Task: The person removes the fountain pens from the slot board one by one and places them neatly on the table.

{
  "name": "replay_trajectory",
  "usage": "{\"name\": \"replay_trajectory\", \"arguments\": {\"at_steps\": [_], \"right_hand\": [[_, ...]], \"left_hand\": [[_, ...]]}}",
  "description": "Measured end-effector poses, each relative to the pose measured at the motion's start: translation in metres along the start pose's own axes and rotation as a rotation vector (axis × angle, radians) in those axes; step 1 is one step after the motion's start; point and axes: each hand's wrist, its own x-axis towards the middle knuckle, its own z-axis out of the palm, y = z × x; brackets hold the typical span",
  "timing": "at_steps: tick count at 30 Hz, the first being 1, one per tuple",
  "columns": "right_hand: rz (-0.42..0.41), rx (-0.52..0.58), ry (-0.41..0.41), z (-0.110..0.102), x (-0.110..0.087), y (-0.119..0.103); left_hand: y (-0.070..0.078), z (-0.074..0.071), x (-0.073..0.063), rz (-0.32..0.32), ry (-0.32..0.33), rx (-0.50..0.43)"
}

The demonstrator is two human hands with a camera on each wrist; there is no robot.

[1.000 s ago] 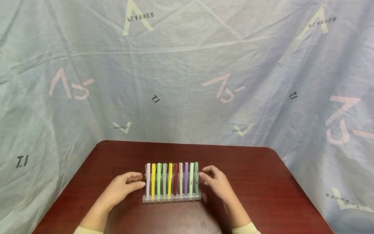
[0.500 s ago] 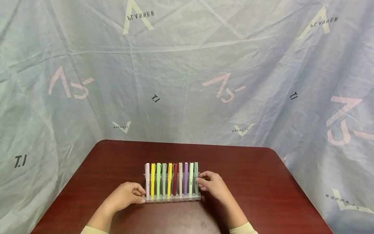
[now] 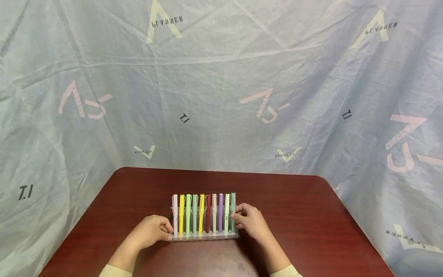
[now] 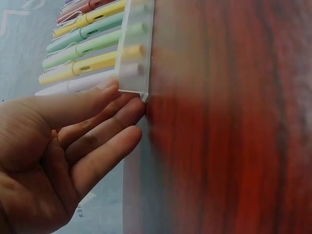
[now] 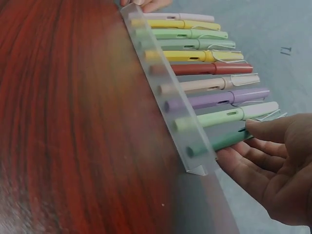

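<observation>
A clear plastic pen holder (image 3: pixel 204 237) stands on the table, with several capped pens leaning upright in a row. My left hand (image 3: pixel 151 232) pinches its left front corner; in the left wrist view the thumb lies by the pale lilac pen (image 4: pixel 78 84) and the fingers sit under the holder's end. At the other end my right hand (image 3: pixel 254 222) grips the holder's edge, thumb over the dark green pen (image 5: pixel 226 141) and fingers behind. Between them are yellow, light green, dark red (image 3: pixel 208 215), beige and purple (image 3: pixel 220 215) pens.
The dark red wooden table (image 3: pixel 311 223) has rounded far corners. A grey printed cloth (image 3: pixel 221 96) hangs behind it and along both sides.
My left hand has come down to the holder's front left corner and taken hold of it. The right hand has moved slightly left and closed at the dark green pen's end.
</observation>
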Motion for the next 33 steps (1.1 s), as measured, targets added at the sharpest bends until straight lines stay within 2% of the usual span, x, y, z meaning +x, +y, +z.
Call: {"name": "replay_trajectory", "arguments": {"at_steps": [6,11,14,18,22,25,33], "right_hand": [[0.004,0.064,0.079,-0.008,-0.005,-0.013],[-0.012,0.125,0.167,-0.022,-0.01,-0.023],[-0.002,0.133,0.187,-0.032,-0.012,-0.024],[0.034,0.117,0.159,-0.043,-0.013,-0.021],[0.064,0.113,0.093,-0.047,-0.011,-0.015],[0.091,0.109,0.049,-0.046,-0.009,-0.009],[0.144,0.056,-0.049,-0.038,-0.005,0.008]], "left_hand": [[0.0,0.002,0.002,0.002,-0.01,0.009],[0.002,0.002,0.002,-0.012,-0.024,-0.011],[0.003,0.001,0.002,-0.022,-0.032,-0.013],[0.003,-0.001,0.002,-0.014,-0.034,0.009],[0.004,-0.001,0.002,-0.029,-0.028,0.019],[0.004,-0.001,0.002,-0.047,-0.024,0.016],[0.006,-0.003,0.002,-0.037,-0.011,0.009]]}}
